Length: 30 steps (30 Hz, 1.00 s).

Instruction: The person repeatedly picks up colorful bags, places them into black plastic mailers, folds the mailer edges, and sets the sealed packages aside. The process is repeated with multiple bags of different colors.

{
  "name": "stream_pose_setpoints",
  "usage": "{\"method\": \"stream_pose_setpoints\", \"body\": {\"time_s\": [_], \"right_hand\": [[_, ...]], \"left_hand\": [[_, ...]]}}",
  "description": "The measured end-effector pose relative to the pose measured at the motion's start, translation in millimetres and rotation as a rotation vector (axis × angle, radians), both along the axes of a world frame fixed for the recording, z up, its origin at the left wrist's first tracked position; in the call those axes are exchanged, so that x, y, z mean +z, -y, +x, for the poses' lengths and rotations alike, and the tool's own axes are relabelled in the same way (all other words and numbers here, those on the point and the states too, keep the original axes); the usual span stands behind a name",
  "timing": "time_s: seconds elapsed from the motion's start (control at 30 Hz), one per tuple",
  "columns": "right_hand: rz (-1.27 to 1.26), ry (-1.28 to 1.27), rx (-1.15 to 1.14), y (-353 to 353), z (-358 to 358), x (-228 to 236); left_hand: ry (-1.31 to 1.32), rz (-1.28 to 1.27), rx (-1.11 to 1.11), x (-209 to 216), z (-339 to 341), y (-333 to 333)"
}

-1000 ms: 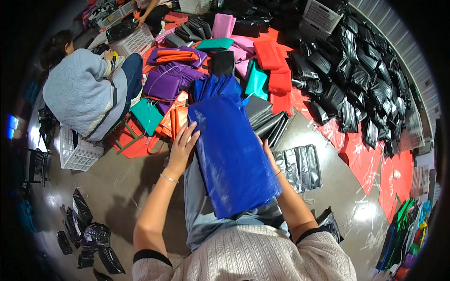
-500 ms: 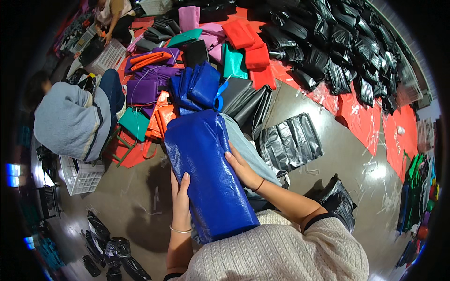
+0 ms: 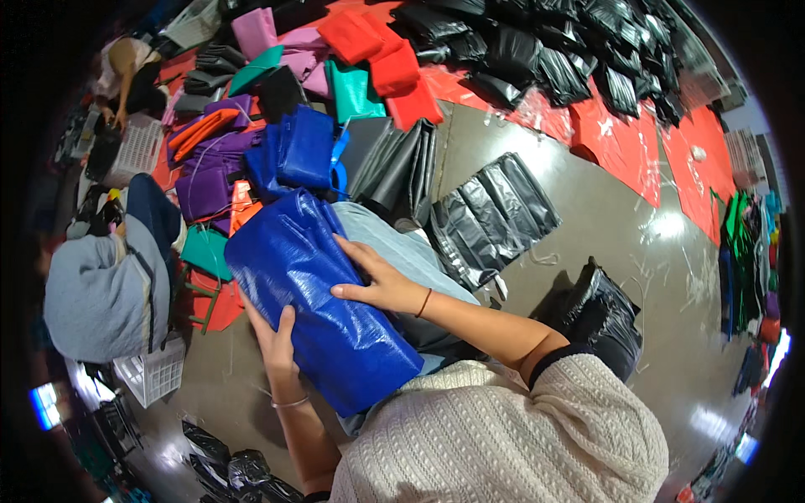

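In the head view, both hands clamp one folded blue bundle (image 3: 340, 345) lying between them, the left hand (image 3: 275, 339) at its left edge, thumb on top, the right hand (image 3: 379, 283) across its right side. Left of the hands stand one white crate (image 3: 157, 370) and, farther ahead, at least two latticed baskets (image 3: 138, 151), contents unclear; one black packet (image 3: 597, 314) rests rightward on the floor (image 3: 587, 243).

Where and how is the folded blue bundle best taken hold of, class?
Probably by both long edges of the blue bundle, around mid-length, one grip from each side. It is oblong and slants, its near end by the cream sweater, leaving the sides more approachable. The left grip is at the left edge, thumb on top; the right grip lies over the right edge.
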State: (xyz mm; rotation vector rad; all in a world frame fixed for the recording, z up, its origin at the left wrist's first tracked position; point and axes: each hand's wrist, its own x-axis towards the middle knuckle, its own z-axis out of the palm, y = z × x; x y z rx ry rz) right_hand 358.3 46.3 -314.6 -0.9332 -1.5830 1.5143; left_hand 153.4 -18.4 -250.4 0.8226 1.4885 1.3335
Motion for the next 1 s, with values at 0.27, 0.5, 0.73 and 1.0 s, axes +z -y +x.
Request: {"method": "stream_pose_setpoints", "body": {"time_s": [0.27,0.5,0.73,1.0], "right_hand": [[0.049,0.026,0.074,14,22,3],[-0.305,-0.091,-0.749,-41,103,-182],[-0.628,1.185,-0.240,-36,122,-386],[-0.702,1.304,-0.253,-55,108,-413]], "left_hand": [[-0.844,0.025,0.125,10,32,39],[-1.558,0.091,-0.675,13,53,37],[-1.583,0.105,-0.718,10,49,54],[-1.672,0.081,-0.685,11,39,64]]}}
